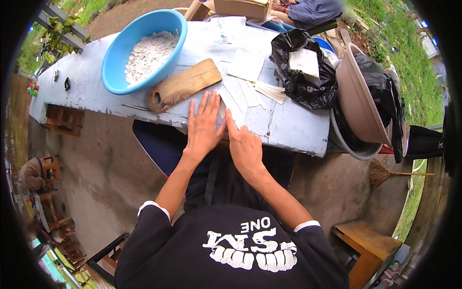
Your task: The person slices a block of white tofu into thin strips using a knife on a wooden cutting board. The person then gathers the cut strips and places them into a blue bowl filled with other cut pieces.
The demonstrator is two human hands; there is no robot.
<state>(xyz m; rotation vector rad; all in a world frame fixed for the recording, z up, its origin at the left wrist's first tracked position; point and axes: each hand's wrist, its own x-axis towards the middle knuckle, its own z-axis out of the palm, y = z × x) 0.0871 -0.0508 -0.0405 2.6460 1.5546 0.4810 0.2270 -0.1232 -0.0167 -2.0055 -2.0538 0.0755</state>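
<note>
My left hand (204,124) lies flat near the table's front edge, fingers extended, beside a white strip (234,113) of paper-like material. My right hand (247,146) has its index finger stretched out onto this strip, its tip near my left thumb. The other right fingers are curled under, so whether they hold anything is hidden. Just beyond my left fingertips is a wooden cutting board (187,85) with a hole in its handle. Several narrow strips (251,94) and a fan of cream strips (272,92) lie to the right, below a white sheet (247,65).
A blue basin (108,68) of small white pieces (151,54) stands on the pale table (90,97). At right, a black plastic bag (285,47) holds stacked white sheets (304,65), beside a beige basin (361,97). Another person (310,14) sits across; a broom (382,172) lies right.
</note>
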